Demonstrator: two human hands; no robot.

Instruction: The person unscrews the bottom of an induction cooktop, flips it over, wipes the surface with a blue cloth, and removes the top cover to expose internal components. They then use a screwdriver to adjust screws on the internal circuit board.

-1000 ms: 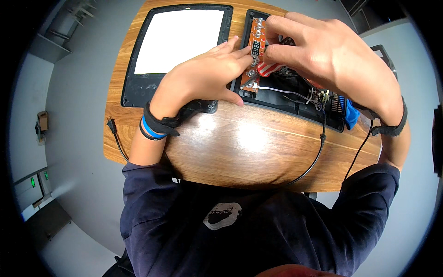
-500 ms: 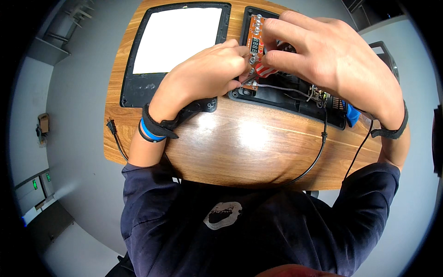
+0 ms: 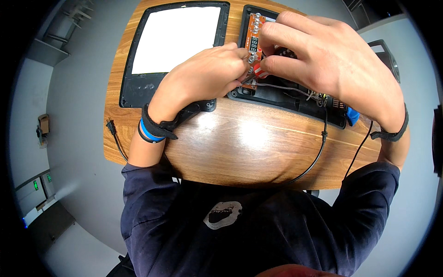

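Observation:
My right hand (image 3: 307,55) is closed, with thumb and fingers around the red-and-white striped handle of a screwdriver (image 3: 260,71). Its dark shaft slants down and left toward the lower end of an orange circuit board (image 3: 253,33). Beside that shaft, my left hand (image 3: 210,69) is closed too, its fingertips pressed together against the board's lower part; what they pinch is hidden. The board carries a small digit display and several round buttons. It lies along the left side of an open black appliance housing (image 3: 286,104), with grey wires running from it to parts under my right hand.
Left of the housing lies a black-framed panel with a white surface (image 3: 177,39). A two-pin plug (image 3: 110,125) rests near the table's left edge. A black cord (image 3: 318,159) runs from the housing over the wooden table (image 3: 230,147). Something blue (image 3: 353,115) sits at the housing's right corner.
The striped handle has turned a little between my right fingers, showing more red. My right fingertips have shifted slightly left. My left hand stays almost where it was.

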